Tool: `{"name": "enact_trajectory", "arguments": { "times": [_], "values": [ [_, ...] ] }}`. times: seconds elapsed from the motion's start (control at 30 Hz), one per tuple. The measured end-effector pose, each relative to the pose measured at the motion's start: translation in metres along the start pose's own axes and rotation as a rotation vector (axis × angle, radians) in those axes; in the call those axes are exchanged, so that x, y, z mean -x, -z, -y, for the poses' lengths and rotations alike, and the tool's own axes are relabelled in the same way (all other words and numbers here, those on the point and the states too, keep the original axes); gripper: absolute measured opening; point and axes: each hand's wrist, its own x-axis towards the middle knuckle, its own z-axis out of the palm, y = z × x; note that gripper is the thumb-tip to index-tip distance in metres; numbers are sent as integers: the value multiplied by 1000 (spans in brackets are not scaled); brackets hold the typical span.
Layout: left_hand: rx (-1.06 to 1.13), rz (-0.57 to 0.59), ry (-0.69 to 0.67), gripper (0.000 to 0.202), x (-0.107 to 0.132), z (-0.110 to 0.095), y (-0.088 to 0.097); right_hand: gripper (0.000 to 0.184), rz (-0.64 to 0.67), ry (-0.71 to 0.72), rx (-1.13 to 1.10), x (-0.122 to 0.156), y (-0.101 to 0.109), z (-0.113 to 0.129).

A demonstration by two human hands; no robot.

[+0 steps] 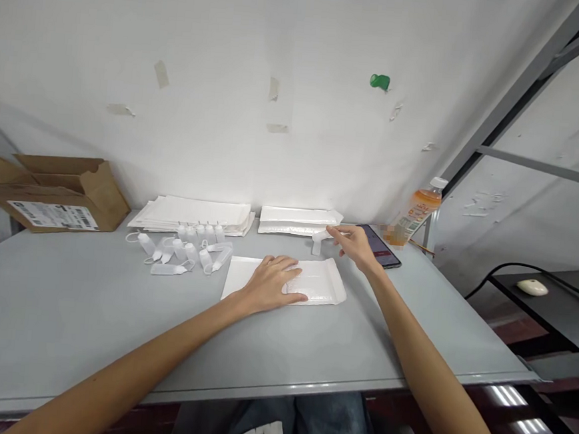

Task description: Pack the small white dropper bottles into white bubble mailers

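Observation:
A white bubble mailer (319,283) lies flat on the grey table (61,313) in front of me. My left hand (271,284) rests on it, fingers stretched out flat. My right hand (356,244) reaches past the mailer's far right corner and pinches a thin white strip (320,238) that hangs from its fingertips. A dark phone (383,250) lies just right of that hand.
Several small clear bottles (186,252) lie scattered left of the mailer. Two stacks of white mailers (194,214) (296,220) sit against the wall. An open cardboard box (53,192) stands far left, an orange drink bottle (417,212) far right. A mouse (532,287) rests on a side desk.

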Motion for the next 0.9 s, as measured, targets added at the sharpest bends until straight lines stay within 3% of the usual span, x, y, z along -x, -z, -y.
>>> {"name": "enact_trajectory", "arguments": {
  "times": [0.07,0.23,0.33,0.4,0.73,0.83,0.9],
  "values": [
    [51,21,37,43,0,3,-5,47,19,6,-48,8,13,3],
    [115,-19,92,32,4,5,-9,40,348,-134,-88,29,43,11],
    [122,-31,82,18,4,4,-9,37,447,-182,-27,30,54,9],
    [118,-56,76,14,4,4,-10,36,470,-199,8,29,58,7],
    [-49,-191,-47,27,6,-3,-10,38,519,-185,155,27,59,2],
    [-67,-216,-49,18,7,-7,-9,37,510,-197,134,26,58,0],
    [-60,-212,-47,24,7,-8,-8,37,505,-202,101,25,57,-2]
  ]
}}
